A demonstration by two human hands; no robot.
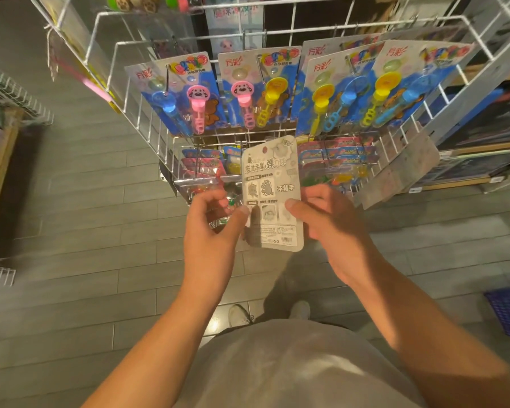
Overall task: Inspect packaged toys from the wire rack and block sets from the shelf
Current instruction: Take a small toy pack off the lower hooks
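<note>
Both hands, left (215, 219) and right (321, 213), pinch the card (273, 198) by its side edges, printed back toward me for reading, just below the rack (147, 119).

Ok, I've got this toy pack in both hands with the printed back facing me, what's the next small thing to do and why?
Probably turn the carded toy pack over. Only its grey printed back with the barcode faces the camera, so the toy itself is hidden. The right hand and left hand each pinch a side edge, a grip that should allow an easy flip before it goes back on the wire rack.
</note>
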